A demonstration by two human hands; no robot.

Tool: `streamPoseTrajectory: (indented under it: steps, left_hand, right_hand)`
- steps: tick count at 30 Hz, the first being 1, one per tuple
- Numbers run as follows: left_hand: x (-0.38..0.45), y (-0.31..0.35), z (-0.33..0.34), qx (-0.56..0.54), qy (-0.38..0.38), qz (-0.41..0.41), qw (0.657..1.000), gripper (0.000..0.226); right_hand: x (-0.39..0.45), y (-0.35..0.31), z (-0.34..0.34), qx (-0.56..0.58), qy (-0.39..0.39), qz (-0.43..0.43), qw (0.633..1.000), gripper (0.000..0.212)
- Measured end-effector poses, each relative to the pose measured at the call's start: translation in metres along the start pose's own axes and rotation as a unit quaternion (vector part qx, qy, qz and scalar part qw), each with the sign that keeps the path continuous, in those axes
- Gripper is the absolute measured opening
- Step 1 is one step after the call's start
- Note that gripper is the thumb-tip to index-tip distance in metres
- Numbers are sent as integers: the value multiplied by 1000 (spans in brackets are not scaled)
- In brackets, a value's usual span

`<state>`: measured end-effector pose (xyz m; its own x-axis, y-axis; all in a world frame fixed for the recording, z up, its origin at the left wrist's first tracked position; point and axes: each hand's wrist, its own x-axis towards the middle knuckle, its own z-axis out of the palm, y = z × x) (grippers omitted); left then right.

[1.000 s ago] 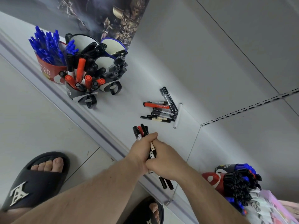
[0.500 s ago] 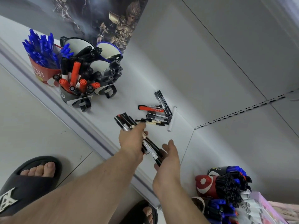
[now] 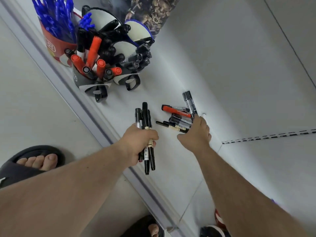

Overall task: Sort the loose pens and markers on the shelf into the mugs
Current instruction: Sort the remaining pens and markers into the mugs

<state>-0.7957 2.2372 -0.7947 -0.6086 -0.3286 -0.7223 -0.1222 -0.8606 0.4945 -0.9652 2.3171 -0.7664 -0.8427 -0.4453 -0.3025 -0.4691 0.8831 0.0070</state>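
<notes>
While the left hand [image 3: 139, 140] grips a bunch of markers [image 3: 145, 120] over the shelf's [image 3: 222, 74] front edge, the right hand [image 3: 196, 132], fingers straight, touches the loose pile [image 3: 177, 117] near the back edge. It should curl around a few at a time, so none roll off.

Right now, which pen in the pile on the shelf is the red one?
The red marker near the top of the loose pile, pointing toward the mugs. It has a red barrel; every other one lying there is black or grey.

Left hand [image 3: 139, 140] fisted (fingers curled tight); right hand [image 3: 196, 134] outstretched.
</notes>
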Motion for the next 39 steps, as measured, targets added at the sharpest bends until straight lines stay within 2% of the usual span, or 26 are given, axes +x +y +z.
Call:
streamPoseTrajectory:
  steps: [3, 5, 8, 14, 17, 19, 21, 24, 27, 30, 32, 35, 36, 39]
  left_hand:
    - [6, 2, -5, -2, 6, -7, 1000, 30]
    - [9, 4, -6, 12, 14, -8, 1000, 30]
    - [15, 7, -5, 20, 23, 1, 1000, 29]
    - [20, 8, 1, 21, 39, 10, 999, 27]
    - [16, 7, 6, 31, 59, 23, 997, 28]
    - [13, 7, 8, 36, 65, 32, 997, 28]
    - [12, 6, 8, 43, 76, 39, 995, 27]
    - [10, 4, 7, 56, 102, 44, 992, 24]
    - [9, -1, 9, 67, 115, 49, 990, 23]
    - [9, -3, 10, 94, 120, 56, 987, 27]
    - [11, -3, 9, 109, 115, 56, 986, 30]
    - [16, -3, 6, 122, 109, 53, 985, 27]
    - [18, -3, 5, 122, 107, 53, 985, 26]
    - [25, -4, 5, 131, 112, 50, 984, 30]
  right_hand:
    - [48, -8, 3, -231, -12, -88, 969, 122]
    - [65, -17, 10, -296, -32, -136, 945, 127]
    - [76, -19, 24, -281, -52, -178, 942, 119]
    - [58, -19, 31, -265, -24, -201, 943, 78]
    - [33, -16, 39, -187, -19, -203, 961, 60]
    - [13, -14, 46, -81, -33, -164, 983, 53]
    - [-5, -13, 52, 38, -71, -73, 994, 49]
    - [-25, -13, 58, 181, -88, 53, 978, 49]
    - [-38, -18, 63, 269, -96, 114, 951, 59]
    - [-40, -23, 58, 229, -126, 121, 957, 89]
    - [-26, -13, 47, 173, -103, 128, 971, 100]
    - [17, 15, 26, 161, -10, 162, 973, 88]
    - [33, 24, 20, 175, -1, 176, 969, 85]
    - [75, 41, 10, 248, -34, 211, 945, 96]
